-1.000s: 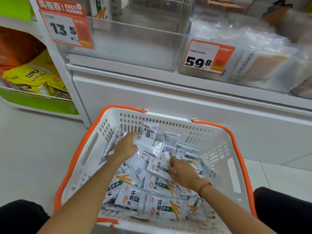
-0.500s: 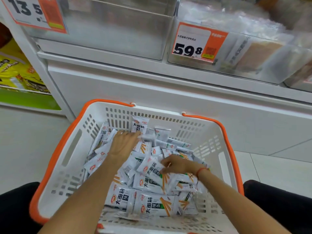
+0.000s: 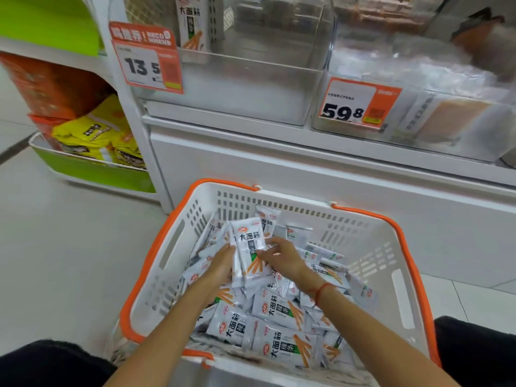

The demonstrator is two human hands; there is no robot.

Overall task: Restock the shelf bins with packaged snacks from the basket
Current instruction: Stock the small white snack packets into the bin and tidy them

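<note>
A white basket [image 3: 371,247] with orange rim sits on the floor in front of me, filled with several white snack packets [image 3: 282,311]. My left hand [image 3: 222,265] grips a small upright stack of packets [image 3: 248,247] from the left side. My right hand [image 3: 282,256] pinches the same stack from the right. The stack is raised a little above the pile. Above, a clear shelf bin [image 3: 237,88] with a 13.5 price tag [image 3: 145,58] holds one upright packet [image 3: 192,23] at its back left.
A second clear bin [image 3: 446,121] with a 59.8 tag [image 3: 358,103] holds wrapped goods on the right. A green shelf unit [image 3: 92,171] with yellow and orange bags stands at the left. My dark-clothed knees flank the basket. Pale floor tiles lie to the left.
Both hands came together from the pile and now hold a gathered stack of packets upright between them. The view has tilted up, showing more of the shelf bins.
</note>
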